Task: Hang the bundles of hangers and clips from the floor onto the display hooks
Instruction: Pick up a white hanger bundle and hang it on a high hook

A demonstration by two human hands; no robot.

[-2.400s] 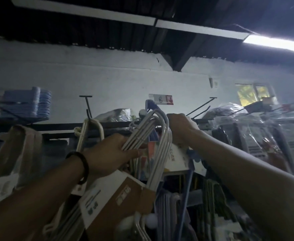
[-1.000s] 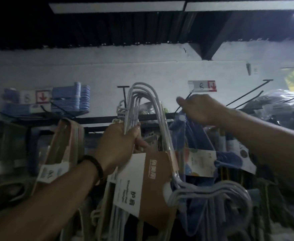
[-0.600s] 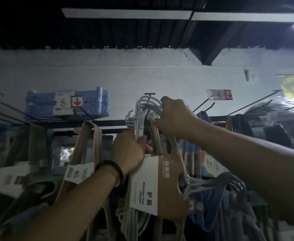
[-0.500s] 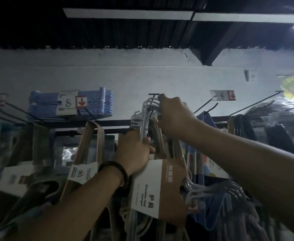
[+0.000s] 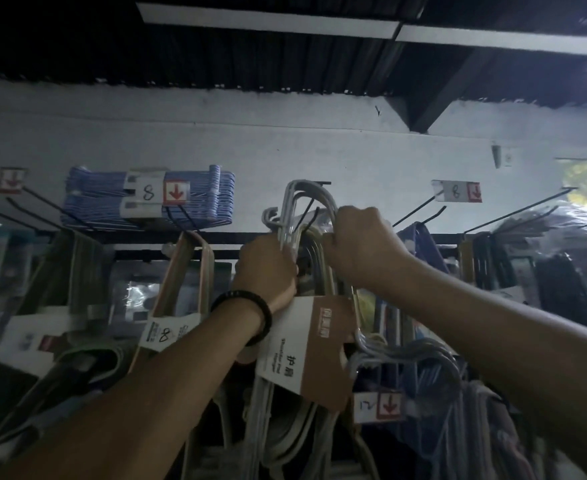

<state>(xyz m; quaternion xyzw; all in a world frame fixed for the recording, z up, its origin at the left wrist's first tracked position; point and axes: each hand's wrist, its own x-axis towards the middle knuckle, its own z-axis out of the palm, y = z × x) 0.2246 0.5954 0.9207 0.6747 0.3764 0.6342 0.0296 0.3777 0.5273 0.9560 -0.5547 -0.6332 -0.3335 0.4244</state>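
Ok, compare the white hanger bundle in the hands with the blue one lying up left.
The white hanger bundle stands upright, gripped by the left hand and right hand; the blue hanger bundle lies flat across upper display hooks, untouched. The white bundle wears a brown-and-white cardboard sleeve; the blue bundle has white bands. Both are wrapped stacks of hangers.

Free above hooks; hanging bundles crowd below.

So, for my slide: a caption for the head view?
Left hand and right hand hold white hangers at a hook.
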